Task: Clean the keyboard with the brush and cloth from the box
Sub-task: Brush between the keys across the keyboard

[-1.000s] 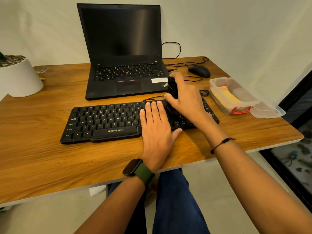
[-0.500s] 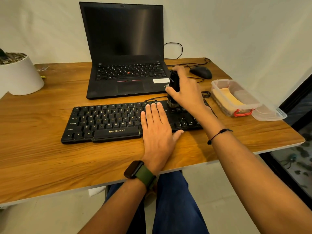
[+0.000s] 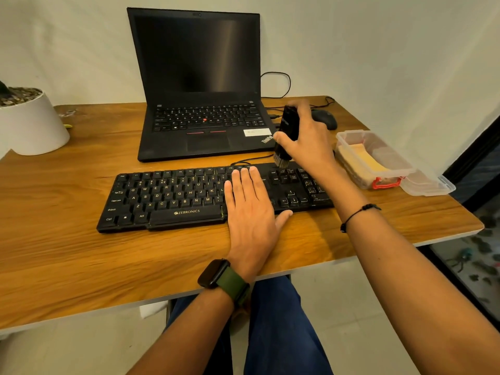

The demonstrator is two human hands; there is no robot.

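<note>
A black keyboard (image 3: 213,197) is lying across the middle of a wooden worktop (image 3: 54,253), and everything here is placed relative to it. Far to its left, a white plant pot (image 3: 29,125) is standing near the worktop's back edge. Directly behind the keyboard, an open black laptop (image 3: 200,104) is sitting with a dark screen. The left hand (image 3: 251,209) is lying flat on the keyboard's right-of-centre keys, fingers straight and together, palm reaching over the front edge; a watch with a green strap (image 3: 224,280) is showing on that wrist. The right hand (image 3: 308,139) is gripping a black brush (image 3: 286,133) upright above the keyboard's rear right corner, bristles pointing down at the keys there. Behind that corner a black mouse (image 3: 326,119) is resting. To the keyboard's right, a clear plastic box (image 3: 376,158) is holding a yellow cloth (image 3: 362,155).
</note>
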